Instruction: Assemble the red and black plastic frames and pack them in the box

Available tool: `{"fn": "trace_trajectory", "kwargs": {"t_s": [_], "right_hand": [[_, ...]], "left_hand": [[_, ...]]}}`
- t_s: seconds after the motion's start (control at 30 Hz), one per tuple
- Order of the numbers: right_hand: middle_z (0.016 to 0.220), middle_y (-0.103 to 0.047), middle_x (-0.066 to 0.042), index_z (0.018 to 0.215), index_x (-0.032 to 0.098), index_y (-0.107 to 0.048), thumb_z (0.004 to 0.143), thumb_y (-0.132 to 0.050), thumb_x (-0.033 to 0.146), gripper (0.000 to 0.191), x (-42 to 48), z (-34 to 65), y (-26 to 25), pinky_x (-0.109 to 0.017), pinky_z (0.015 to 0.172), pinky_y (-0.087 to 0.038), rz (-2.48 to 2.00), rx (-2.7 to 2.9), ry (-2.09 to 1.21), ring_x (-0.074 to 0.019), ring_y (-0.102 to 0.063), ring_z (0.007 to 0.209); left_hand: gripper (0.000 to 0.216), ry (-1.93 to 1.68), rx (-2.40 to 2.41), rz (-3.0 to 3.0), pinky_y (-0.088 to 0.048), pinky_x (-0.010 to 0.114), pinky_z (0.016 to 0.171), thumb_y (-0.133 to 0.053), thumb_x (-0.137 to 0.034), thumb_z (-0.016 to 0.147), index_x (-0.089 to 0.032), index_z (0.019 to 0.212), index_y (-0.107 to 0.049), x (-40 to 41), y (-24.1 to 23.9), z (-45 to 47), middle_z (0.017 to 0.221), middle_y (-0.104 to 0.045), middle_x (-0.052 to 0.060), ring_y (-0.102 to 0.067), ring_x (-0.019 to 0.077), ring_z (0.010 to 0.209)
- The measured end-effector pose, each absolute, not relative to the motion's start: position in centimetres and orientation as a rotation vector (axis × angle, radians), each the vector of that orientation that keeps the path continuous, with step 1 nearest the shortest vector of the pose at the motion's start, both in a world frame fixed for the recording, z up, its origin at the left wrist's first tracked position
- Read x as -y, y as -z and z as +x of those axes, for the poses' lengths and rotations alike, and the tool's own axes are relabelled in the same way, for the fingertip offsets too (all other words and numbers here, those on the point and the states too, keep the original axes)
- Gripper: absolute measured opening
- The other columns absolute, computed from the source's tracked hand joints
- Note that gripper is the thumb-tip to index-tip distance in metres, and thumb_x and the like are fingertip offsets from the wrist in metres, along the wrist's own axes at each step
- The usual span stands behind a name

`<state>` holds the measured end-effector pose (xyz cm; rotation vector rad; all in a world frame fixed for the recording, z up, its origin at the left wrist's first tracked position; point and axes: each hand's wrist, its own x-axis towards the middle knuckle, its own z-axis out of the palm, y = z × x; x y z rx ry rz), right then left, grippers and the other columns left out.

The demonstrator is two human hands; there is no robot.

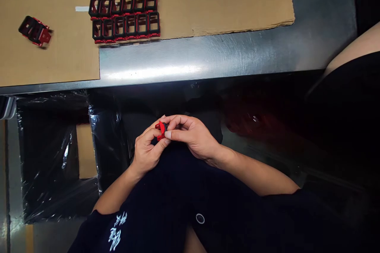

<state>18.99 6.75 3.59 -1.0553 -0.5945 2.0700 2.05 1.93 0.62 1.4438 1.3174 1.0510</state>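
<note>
Over my lap, below the table edge, both hands pinch one small red and black plastic part (pixel 162 130). My left hand (pixel 147 152) grips it from the left with curled fingers. My right hand (pixel 192 136) closes on it from the right, fingertips pressed together. On the brown cardboard sheet (pixel 208 0) on the table stand two neat rows of several black and red frame-shaped parts (pixel 124 16). One more such part (pixel 35 31) lies alone at the far left of the cardboard.
The metal table (pixel 208 55) runs across the upper half, its edge just beyond my hands. A black plastic-wrapped bin (pixel 50 158) sits lower left. Another person's arm (pixel 353 53) shows at the right edge.
</note>
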Motion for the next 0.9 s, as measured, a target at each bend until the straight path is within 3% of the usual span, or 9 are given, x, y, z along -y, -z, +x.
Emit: {"fn": "trace_trajectory", "kwargs": {"t_s": [0.53,0.9], "right_hand": [[0.108,-0.076,-0.002,0.070,0.021,-0.074,0.068,-0.085,0.017,0.012,-6.81,18.91,-3.71,-0.040,0.100,-0.053,-1.059,0.592,-2.077,-0.0208,-0.069,0.105],[0.108,-0.075,-0.003,0.069,0.021,-0.074,0.067,-0.087,0.020,0.013,-6.88,18.90,-3.81,-0.040,0.099,-0.053,-1.071,0.598,-2.087,-0.0211,-0.069,0.104]], "left_hand": [[0.010,-1.024,-1.344,1.451,-0.054,0.051,0.110,-0.074,-0.026,0.090,-0.021,0.085,-0.067,-1.93,-0.70,2.05,0.127,-0.074,0.009,-0.064,0.0309,0.132],[0.012,-1.039,-1.332,1.447,-0.055,0.047,0.109,-0.075,-0.023,0.090,-0.021,0.083,-0.064,-1.98,-0.73,2.10,0.125,-0.074,0.009,-0.065,0.0288,0.131]]}}
